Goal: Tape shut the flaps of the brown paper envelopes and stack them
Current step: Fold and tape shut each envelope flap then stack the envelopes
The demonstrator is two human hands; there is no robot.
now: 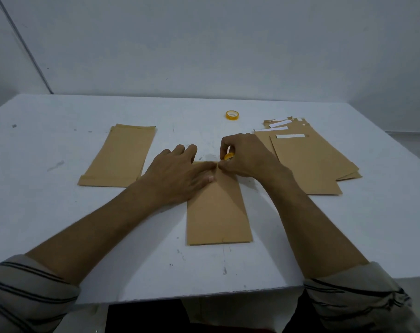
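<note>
Nothing legible anywhere: no text, label, brand or number. The flat brown paper envelopes [218,212] show plain faces. The white strips [290,136] on the pile at two o'clock are blank. Any print on the small yellow tape roll [232,115] at twelve o'clock or the second yellow tape roll [229,156] at centre is too small to tell.

A scuffed white table [48,145] spans 9 to 3 o'clock. Behind it, at 12, rises a plain pale grey wall [228,44]; a thin dark strip [25,46] slants down it at 10 o'clock. Dim, even light.
</note>
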